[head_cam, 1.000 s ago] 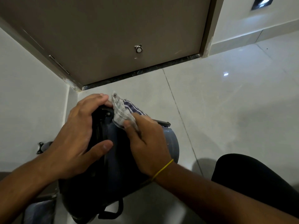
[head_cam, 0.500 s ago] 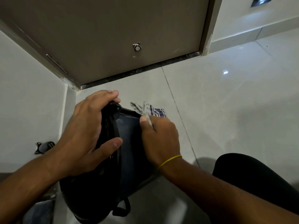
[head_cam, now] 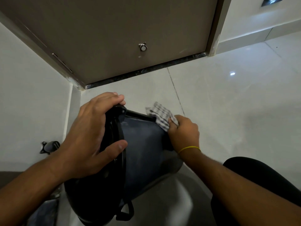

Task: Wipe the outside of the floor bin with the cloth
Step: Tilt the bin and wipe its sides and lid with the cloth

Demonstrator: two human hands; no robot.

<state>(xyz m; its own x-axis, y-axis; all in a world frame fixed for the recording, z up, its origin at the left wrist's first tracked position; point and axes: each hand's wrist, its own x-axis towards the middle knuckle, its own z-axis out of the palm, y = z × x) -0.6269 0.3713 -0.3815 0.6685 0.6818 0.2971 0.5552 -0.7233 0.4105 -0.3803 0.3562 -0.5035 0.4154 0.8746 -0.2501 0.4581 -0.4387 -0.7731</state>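
Moved: the right hand and cloth have slid from the top of the bin to its right side; the left hand has stayed on the rim.
Knee: a dark knee fills the lower right of the frame.
Bin: the dark floor bin is tipped over on the floor, low in the middle of the frame.
Left hand: the left hand wraps the black rim, fingers over the top, thumb on the side.
Right hand: closed tight on the checked cloth, pressing it on the bin's right edge.
Door: a brown door stands shut at the top of the frame.
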